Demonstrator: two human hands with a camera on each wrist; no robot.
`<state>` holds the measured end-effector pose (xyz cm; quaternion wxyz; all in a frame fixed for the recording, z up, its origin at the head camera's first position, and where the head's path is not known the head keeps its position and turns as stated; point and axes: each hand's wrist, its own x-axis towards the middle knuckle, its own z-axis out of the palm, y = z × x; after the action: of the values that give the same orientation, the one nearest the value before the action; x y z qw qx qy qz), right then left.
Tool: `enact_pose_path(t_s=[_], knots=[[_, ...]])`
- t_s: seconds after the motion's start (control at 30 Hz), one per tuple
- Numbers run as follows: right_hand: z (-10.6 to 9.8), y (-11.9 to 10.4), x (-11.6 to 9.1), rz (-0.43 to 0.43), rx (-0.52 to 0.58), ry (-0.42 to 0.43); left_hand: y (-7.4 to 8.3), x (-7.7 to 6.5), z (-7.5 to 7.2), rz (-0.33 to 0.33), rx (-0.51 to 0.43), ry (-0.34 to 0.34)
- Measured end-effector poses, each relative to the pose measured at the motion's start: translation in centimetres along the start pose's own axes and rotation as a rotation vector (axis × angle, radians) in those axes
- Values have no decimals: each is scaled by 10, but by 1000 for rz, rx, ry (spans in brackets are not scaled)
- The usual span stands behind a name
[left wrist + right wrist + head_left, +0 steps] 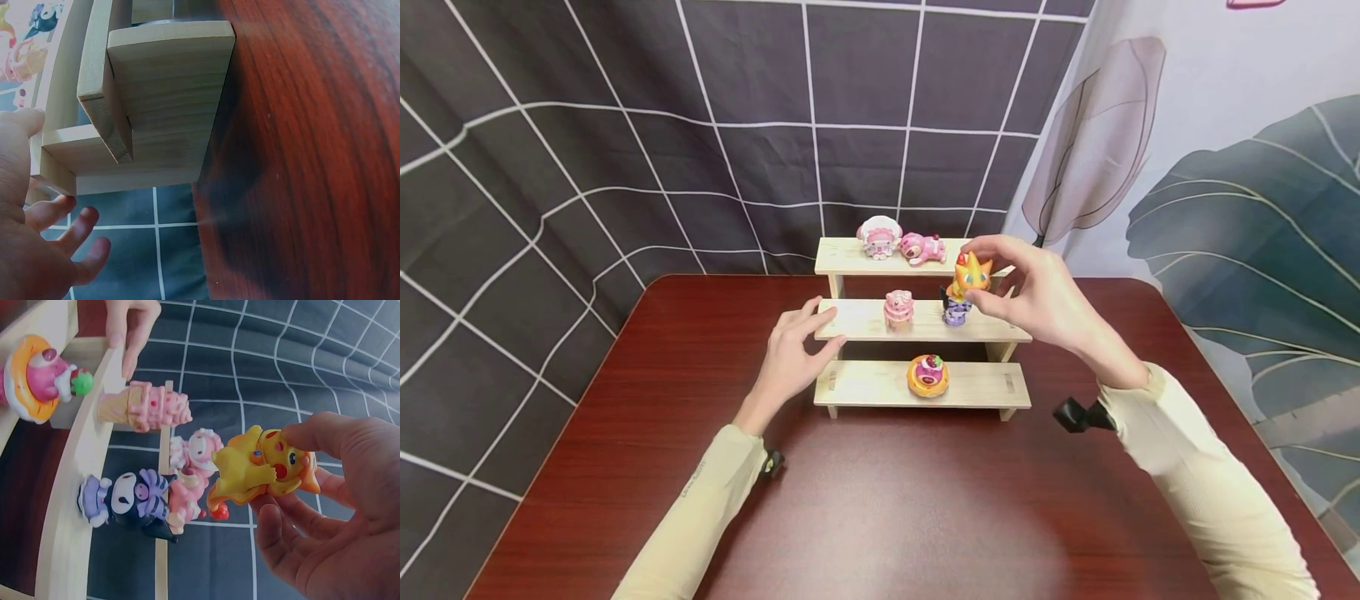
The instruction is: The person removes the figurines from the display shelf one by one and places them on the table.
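My right hand [1041, 292] pinches a small yellow figurine [247, 469] with orange ears between thumb and fingers, in front of the top shelf in the head view. Below it, a black and purple figurine [125, 497] stands on the middle shelf of a three-step wooden rack [850, 321]. Left of that is a pink ice-cream-cone figurine [147, 407]. My left hand [790, 354] is at the left end of the middle shelf. Its thumb touches the board's edge in the left wrist view, while the other fingers [84, 228] spread loosely past the end.
On the top shelf are a white-and-pink figurine [880, 237] and a pink figurine [922, 248] lying down. A figurine in an orange ring [928, 377] sits on the bottom shelf. The rack stands on a reddish-brown table [850, 500], with a dark gridded curtain [760, 75] behind.
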<state>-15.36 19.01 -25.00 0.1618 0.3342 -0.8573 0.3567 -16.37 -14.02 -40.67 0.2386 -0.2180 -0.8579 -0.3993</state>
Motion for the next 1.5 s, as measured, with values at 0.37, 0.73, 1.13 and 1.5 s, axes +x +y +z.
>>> enact_pose_path(t_s=[0.37, 0.73, 1.13, 1.5], knots=[[6, -14, -13, -18, 45, 1, 1, 1, 0, 8, 11, 0], [19, -21, -28, -20, 62, 42, 2, -1, -1, -3, 10, -3], [33, -29, -40, -68, 88, 42, 0, 3, -1, -3, 5, -10], [53, -36, -54, -37, 175, 15, 0, 1, -1, -12, 7, -23]])
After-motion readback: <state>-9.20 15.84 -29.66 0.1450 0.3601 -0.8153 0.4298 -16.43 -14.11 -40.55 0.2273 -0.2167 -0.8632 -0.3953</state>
